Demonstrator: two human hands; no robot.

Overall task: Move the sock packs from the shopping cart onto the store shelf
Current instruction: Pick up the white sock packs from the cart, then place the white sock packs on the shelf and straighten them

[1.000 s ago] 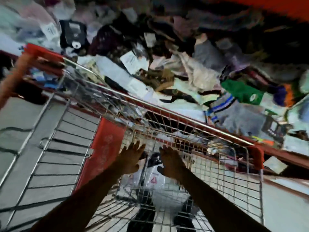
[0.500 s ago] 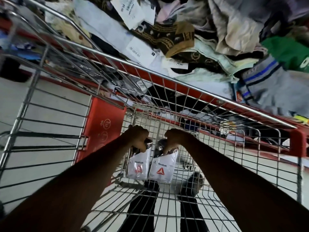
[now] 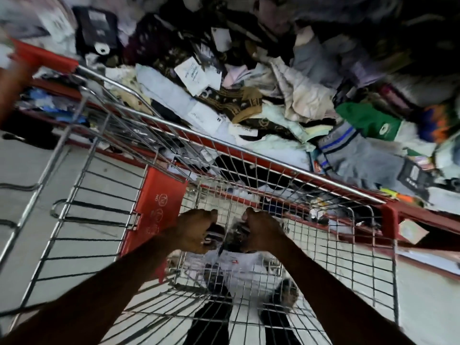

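Both my hands are inside the wire shopping cart (image 3: 293, 170). My left hand (image 3: 196, 231) is closed on the top of a white sock pack (image 3: 199, 263) with dark socks showing. Right beside it, my right hand (image 3: 258, 230) grips a second white sock pack (image 3: 239, 263) with a red logo. Both packs hang below my fists, above the cart's wire floor. Beyond the cart's far rim lies the store shelf (image 3: 423, 212) with red edges, heaped with loose socks and packs (image 3: 249, 105).
The cart's red flap (image 3: 154, 210) stands left of my hands. Another person's arm (image 3: 10, 88) rests near the red cart handle at upper left. Grey floor tiles show through the wire. A grey sock bundle (image 3: 358, 158) lies on the shelf at right.
My open hands reached into the cart, closed on two sock packs and lifted them. The view has swung back up toward the shelf heap.
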